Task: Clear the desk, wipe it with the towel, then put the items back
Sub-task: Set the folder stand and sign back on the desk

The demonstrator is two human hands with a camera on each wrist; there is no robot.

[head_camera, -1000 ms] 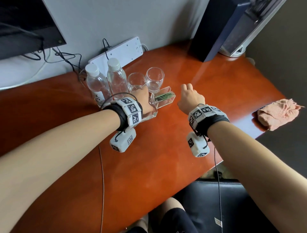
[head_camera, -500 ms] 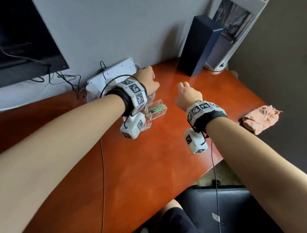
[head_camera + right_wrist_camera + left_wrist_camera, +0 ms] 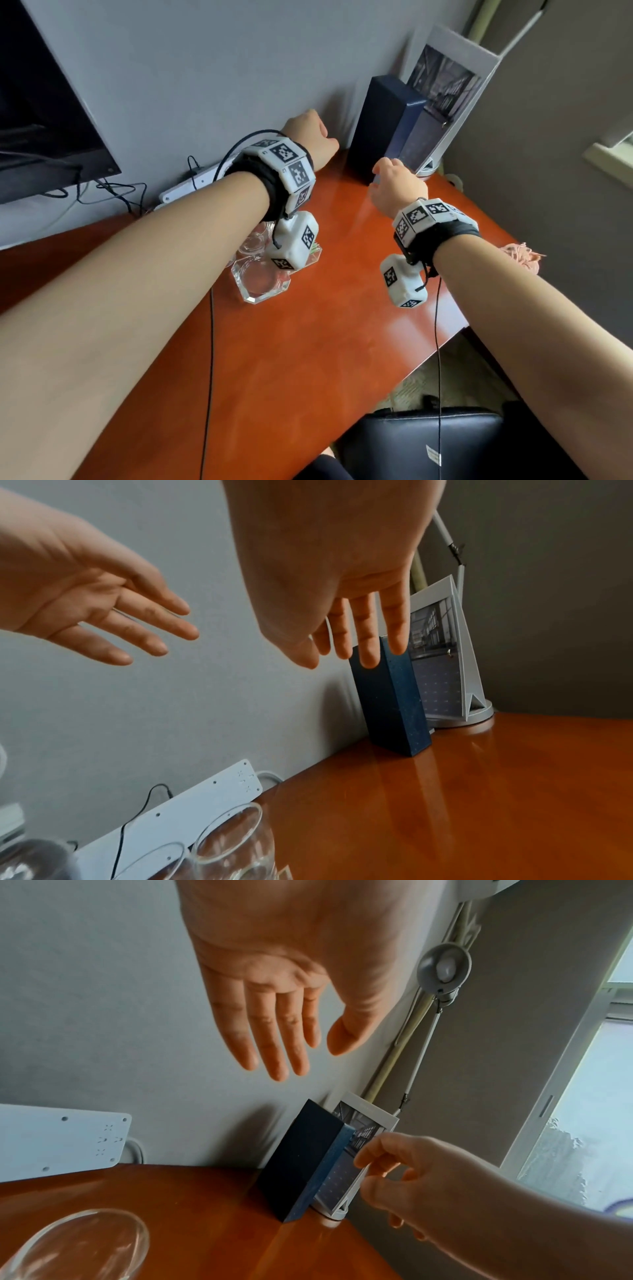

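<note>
Both my hands hang in the air near the back wall, empty. My left hand (image 3: pixel 310 137) has its fingers straight (image 3: pixel 281 1053), up and to the left of the dark blue box (image 3: pixel 380 126). My right hand (image 3: pixel 394 181) hovers just in front of the box (image 3: pixel 394 704) with relaxed fingers (image 3: pixel 363 647); no contact shows. The box stands upright on the orange-brown desk (image 3: pixel 342 325). The pink towel (image 3: pixel 520 257) lies at the desk's right edge, partly hidden by my right forearm. A clear tray (image 3: pixel 263 277) with glasses (image 3: pixel 226 840) sits under my left wrist.
A white-framed picture stand (image 3: pixel 445 89) leans behind the box on a grey lamp base (image 3: pixel 479 712). A white power strip (image 3: pixel 191 185) with cables lies along the wall. A dark screen (image 3: pixel 44 120) hangs at the left. A black chair seat (image 3: pixel 428 442) is below the desk's front edge.
My left hand has lifted off the clear tray and swung up and right toward the wall. My right hand has moved forward to the blue box. The view has turned right.
</note>
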